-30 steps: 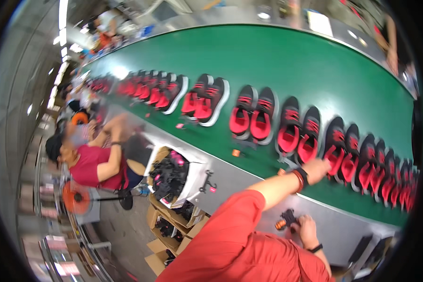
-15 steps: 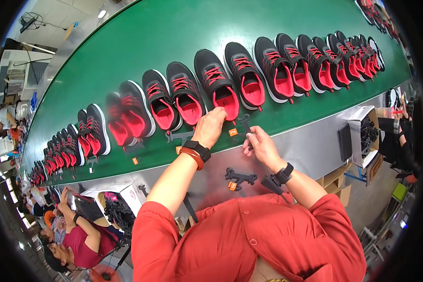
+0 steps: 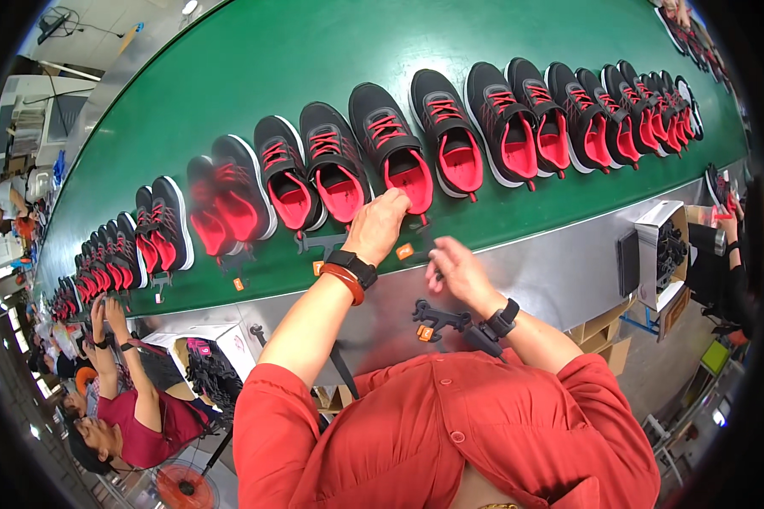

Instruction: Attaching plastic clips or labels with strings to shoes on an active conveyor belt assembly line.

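Note:
My left hand [image 3: 377, 227] grips the heel of a black sneaker [image 3: 383, 119] with red laces and red lining, in a row of similar shoes. Below that heel, between my hands, hangs a small dark plastic shoe hanger [image 3: 423, 232] with an orange tag [image 3: 405, 251], partly blurred. To its right is my right hand [image 3: 460, 273], fingers curled in; a dark bit shows at the fingertips, too small to make out. Nearer my body, several dark hangers [image 3: 440, 316] with an orange tag lie above the metal edge. Another grey hanger [image 3: 321, 244] hangs at the neighbouring shoe on the left.
The shoes stand along a green conveyor belt [image 3: 314, 42] with a metal edge [image 3: 560, 276]. Boxes of black hangers stand at left [image 3: 221, 360] and right [image 3: 660, 246]. A co-worker in a dark red shirt [image 3: 157, 424] reaches to the belt at left.
My right hand has drawn back toward me, away from the hanger. The orange tag hangs a little lower and further left. The co-worker's arms have risen toward the belt.

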`<move>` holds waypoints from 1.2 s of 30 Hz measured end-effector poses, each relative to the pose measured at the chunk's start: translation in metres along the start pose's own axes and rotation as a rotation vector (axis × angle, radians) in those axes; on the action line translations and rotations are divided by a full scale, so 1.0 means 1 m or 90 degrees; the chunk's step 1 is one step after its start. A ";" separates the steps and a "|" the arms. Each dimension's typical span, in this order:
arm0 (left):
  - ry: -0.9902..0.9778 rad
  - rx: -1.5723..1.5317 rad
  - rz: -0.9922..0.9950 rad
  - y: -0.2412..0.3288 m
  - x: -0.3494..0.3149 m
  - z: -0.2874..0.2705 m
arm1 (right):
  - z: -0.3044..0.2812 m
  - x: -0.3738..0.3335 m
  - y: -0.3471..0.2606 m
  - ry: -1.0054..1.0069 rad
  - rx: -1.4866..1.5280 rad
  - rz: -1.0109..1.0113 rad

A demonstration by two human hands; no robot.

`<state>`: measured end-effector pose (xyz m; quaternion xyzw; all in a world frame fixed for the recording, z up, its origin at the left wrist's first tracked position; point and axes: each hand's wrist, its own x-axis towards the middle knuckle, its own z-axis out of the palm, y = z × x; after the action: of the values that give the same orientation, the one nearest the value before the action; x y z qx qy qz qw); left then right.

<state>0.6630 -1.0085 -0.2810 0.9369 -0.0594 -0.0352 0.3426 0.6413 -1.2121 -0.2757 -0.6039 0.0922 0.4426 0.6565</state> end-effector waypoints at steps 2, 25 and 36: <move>-0.002 0.015 -0.030 0.003 0.003 -0.003 | 0.002 -0.002 -0.016 -0.086 -0.092 0.031; -0.127 0.020 -0.176 0.036 -0.007 -0.002 | -0.073 0.062 -0.118 -0.091 -1.158 -0.619; -0.057 -0.056 -0.170 0.037 -0.012 -0.003 | -0.046 0.067 -0.122 -0.118 -1.291 -0.611</move>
<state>0.6483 -1.0326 -0.2546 0.9180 0.0523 -0.1246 0.3730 0.7842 -1.2056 -0.2442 -0.7962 -0.6014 0.0580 -0.0314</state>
